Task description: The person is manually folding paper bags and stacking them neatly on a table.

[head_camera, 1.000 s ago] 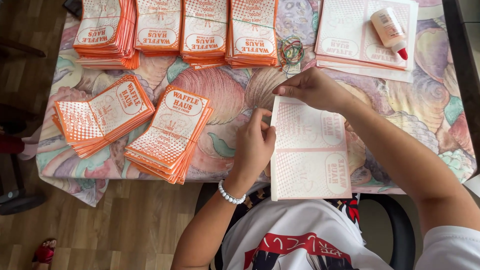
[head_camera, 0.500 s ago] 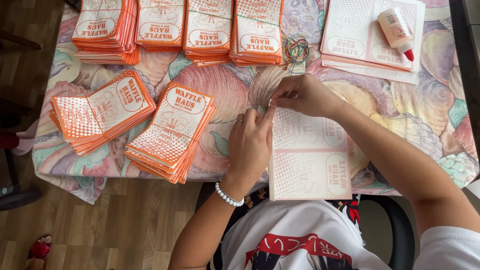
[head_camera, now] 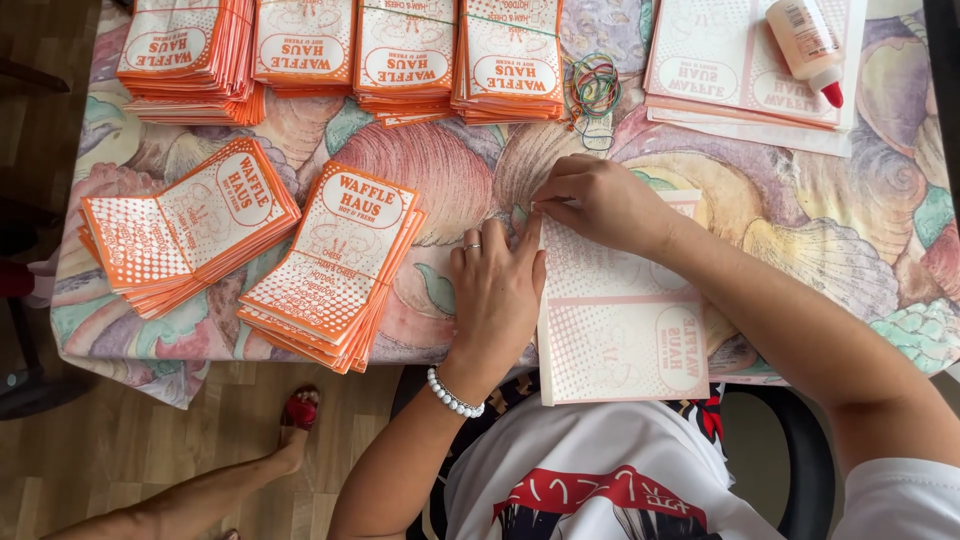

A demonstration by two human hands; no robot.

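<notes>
A flat white-and-orange printed paper sheet lies at the table's near edge, overhanging toward me. My left hand, with a ring and a white bead bracelet, presses flat on the sheet's left edge. My right hand pinches the sheet's top left corner with fingers and thumb. Both hands meet at that corner.
Two loose stacks of folded orange paper bags lie left. Several banded bag stacks line the far edge. Rubber bands, a pile of flat sheets and a glue bottle sit far right. The tablecloth has a shell pattern.
My left hand has slid up along the sheet's left edge to meet my right hand, which shifted left to the top left corner.
</notes>
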